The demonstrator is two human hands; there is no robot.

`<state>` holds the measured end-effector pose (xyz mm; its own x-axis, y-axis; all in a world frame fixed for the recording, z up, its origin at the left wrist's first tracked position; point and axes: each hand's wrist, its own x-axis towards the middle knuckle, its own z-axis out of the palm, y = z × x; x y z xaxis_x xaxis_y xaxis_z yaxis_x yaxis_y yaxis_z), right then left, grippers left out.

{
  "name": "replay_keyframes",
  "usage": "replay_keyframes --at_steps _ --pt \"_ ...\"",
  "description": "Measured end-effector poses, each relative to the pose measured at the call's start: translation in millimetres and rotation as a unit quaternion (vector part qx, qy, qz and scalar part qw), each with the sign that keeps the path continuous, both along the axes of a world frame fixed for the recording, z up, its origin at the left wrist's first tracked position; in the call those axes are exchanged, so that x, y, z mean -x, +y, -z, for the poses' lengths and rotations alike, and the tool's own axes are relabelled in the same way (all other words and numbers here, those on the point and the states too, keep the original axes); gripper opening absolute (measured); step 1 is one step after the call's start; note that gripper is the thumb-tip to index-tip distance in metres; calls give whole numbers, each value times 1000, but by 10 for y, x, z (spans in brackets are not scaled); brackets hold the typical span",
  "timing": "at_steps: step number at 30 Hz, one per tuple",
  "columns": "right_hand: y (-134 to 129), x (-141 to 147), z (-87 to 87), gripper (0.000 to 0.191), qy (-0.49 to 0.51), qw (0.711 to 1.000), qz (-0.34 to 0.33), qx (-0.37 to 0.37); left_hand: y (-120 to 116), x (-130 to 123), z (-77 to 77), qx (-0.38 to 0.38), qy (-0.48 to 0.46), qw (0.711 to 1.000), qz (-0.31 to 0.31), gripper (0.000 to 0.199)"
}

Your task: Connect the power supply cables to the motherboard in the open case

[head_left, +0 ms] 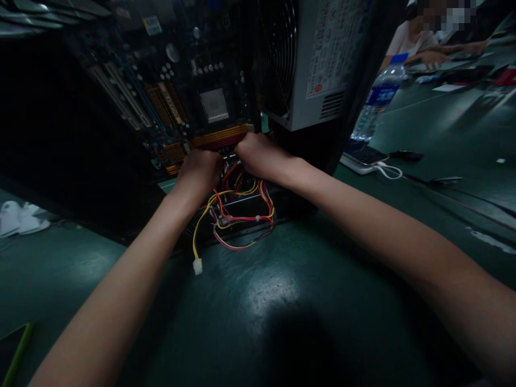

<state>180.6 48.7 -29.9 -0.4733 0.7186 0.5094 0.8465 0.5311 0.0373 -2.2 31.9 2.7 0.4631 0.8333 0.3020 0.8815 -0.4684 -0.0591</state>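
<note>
Both hands reach into an open computer case [133,215], below its motherboard [189,48]. My left hand [200,171] is closed near the lower edge of the board, beside the orange and red memory slots [221,137]. Closed as well, my right hand [258,153] is at the right end of those slots, under the power supply [318,59]. The fingertips of both hands are hidden, so what they grip cannot be made out. Red, yellow and black power cables [266,204] loop below the hands, and a white connector [197,266] hangs over the green table.
On the right stand a water bottle [379,102] with a blue cap and a phone [365,155] with a white cable [391,171]. A person [419,45] sits across the green table [250,333]. A white object [20,217] lies at the left.
</note>
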Motion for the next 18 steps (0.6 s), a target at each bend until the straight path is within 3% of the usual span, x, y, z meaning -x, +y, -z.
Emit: replay_keyframes --at_steps 10,13,18 --pt "-160 32 -141 27 -21 998 61 26 -49 52 18 2 -19 1000 15 35" --pt "-220 61 -207 27 -22 997 67 35 -108 97 27 10 -66 996 51 33" --pt "-317 100 -286 29 -4 999 32 24 -149 145 67 118 -160 977 81 38"
